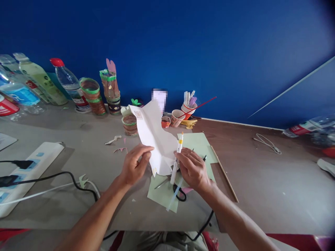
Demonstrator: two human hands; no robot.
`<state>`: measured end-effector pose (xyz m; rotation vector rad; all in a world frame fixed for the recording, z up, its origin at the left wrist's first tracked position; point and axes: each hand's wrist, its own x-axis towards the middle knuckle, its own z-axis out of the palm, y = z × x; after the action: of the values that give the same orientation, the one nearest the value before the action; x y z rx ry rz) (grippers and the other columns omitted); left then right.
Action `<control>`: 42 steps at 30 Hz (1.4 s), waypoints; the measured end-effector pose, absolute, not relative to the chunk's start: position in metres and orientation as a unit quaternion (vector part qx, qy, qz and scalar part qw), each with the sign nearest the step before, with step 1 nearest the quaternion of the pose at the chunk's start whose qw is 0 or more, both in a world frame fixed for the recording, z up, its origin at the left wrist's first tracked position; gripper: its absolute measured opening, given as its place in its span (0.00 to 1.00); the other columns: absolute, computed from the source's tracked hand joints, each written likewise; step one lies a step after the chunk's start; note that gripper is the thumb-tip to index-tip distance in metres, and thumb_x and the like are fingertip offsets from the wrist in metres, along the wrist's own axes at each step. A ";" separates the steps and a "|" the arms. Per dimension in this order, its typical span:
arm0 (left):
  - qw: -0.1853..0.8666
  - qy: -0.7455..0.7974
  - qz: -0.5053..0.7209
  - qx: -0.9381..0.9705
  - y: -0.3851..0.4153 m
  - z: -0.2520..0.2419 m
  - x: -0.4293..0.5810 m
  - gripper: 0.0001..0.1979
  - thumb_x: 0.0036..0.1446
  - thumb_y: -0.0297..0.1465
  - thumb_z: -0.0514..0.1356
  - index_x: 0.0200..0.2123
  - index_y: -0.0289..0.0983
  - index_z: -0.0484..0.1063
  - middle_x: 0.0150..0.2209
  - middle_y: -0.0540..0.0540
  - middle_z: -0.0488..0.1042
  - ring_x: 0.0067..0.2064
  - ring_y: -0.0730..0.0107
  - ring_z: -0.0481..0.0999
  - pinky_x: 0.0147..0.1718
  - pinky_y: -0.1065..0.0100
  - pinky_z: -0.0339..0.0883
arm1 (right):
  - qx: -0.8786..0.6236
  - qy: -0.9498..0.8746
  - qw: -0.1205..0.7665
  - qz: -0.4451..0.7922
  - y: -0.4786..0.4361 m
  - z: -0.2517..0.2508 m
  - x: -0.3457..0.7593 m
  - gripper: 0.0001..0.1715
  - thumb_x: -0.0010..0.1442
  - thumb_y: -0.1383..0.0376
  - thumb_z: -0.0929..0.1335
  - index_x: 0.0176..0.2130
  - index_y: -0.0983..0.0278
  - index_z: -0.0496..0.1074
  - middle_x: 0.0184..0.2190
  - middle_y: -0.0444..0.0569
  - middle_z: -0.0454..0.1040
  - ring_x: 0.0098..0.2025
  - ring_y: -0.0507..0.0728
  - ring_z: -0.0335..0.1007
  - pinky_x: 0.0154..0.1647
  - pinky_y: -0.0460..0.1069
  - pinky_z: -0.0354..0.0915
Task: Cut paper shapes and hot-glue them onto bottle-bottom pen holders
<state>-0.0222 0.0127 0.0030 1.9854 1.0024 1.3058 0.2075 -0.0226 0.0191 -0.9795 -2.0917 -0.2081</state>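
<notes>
A cut sheet of white paper (157, 139) with a printed code in its upper left corner is raised above the table. My left hand (136, 164) pinches its left edge between thumb and fingers. In my right hand (193, 168) is a white marker (176, 164) with a yellow band and an orange tip pointing up; the paper's right edge lies close to those fingers. Beneath the hands are light green paper (161, 197), scissors with black handles (180, 192) and a pale translucent strip (175, 196).
Clay-covered jars (92, 97), bottles (69, 85) and paper cups (178, 118) line the blue wall. A power strip (31, 174) with cables lies at left. A thin wooden stick (224, 173) and a coiled white cable (268, 143) are at right.
</notes>
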 end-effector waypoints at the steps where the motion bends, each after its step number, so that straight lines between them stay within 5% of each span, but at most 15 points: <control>1: 0.342 0.360 0.447 0.744 0.010 0.004 -0.020 0.12 0.64 0.34 0.52 0.44 0.37 0.72 0.34 0.46 0.73 0.34 0.70 0.72 0.36 0.68 0.68 | -0.392 -0.824 0.402 -0.075 -0.022 0.018 0.205 0.26 0.60 0.78 0.62 0.54 0.60 0.65 0.39 0.54 0.78 0.45 0.60 0.74 0.48 0.60 0.70; 10: 0.518 0.350 0.398 0.672 0.000 0.003 -0.005 0.15 0.62 0.36 0.56 0.49 0.37 0.70 0.47 0.39 0.73 0.46 0.63 0.75 0.46 0.62 0.69 | -0.384 -0.797 0.464 0.049 -0.022 0.018 0.192 0.25 0.60 0.76 0.64 0.54 0.58 0.67 0.42 0.53 0.78 0.44 0.59 0.74 0.45 0.57 0.71; 17: 0.675 0.312 0.291 0.603 -0.002 0.017 -0.004 0.16 0.62 0.40 0.55 0.43 0.35 0.73 0.28 0.48 0.72 0.30 0.72 0.70 0.34 0.68 0.65 | -0.398 -0.775 0.484 0.088 -0.021 0.017 0.188 0.21 0.60 0.75 0.65 0.50 0.58 0.70 0.39 0.53 0.78 0.43 0.59 0.74 0.42 0.55 0.71; 25: 0.812 0.270 0.252 0.452 -0.004 0.016 0.002 0.14 0.56 0.40 0.61 0.35 0.33 0.73 0.33 0.45 0.71 0.31 0.72 0.70 0.34 0.68 0.65 | -0.411 -0.768 0.478 0.114 -0.022 0.016 0.190 0.17 0.61 0.74 0.64 0.48 0.58 0.70 0.37 0.51 0.77 0.38 0.57 0.74 0.38 0.53 0.72; 32: 0.854 0.256 0.243 0.383 -0.008 0.009 0.004 0.07 0.55 0.31 0.60 0.34 0.33 0.71 0.28 0.49 0.68 0.28 0.75 0.64 0.29 0.71 0.58 | -0.384 -0.779 0.479 0.126 -0.026 0.019 0.186 0.22 0.61 0.76 0.63 0.52 0.58 0.68 0.39 0.52 0.76 0.41 0.57 0.74 0.39 0.53 0.72; 39: 0.858 0.283 0.242 0.354 -0.005 0.018 0.004 0.07 0.44 0.25 0.59 0.31 0.33 0.70 0.28 0.50 0.66 0.27 0.78 0.61 0.28 0.72 0.54 | -0.393 -0.720 0.507 0.265 -0.033 0.019 0.189 0.14 0.62 0.72 0.63 0.46 0.59 0.69 0.47 0.55 0.71 0.49 0.59 0.71 0.49 0.56 0.69; 42: 0.859 0.285 0.229 0.359 -0.006 0.016 0.005 0.08 0.44 0.25 0.58 0.31 0.33 0.70 0.28 0.50 0.67 0.27 0.77 0.61 0.28 0.71 0.54 | -0.429 -0.669 0.489 0.358 -0.036 0.016 0.189 0.16 0.63 0.68 0.64 0.51 0.60 0.65 0.48 0.55 0.72 0.51 0.60 0.70 0.52 0.56 0.67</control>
<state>0.0045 -0.0060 0.0164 0.7529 0.5991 0.4801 0.1889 -0.0361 0.0164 -1.0435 -1.6259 0.8704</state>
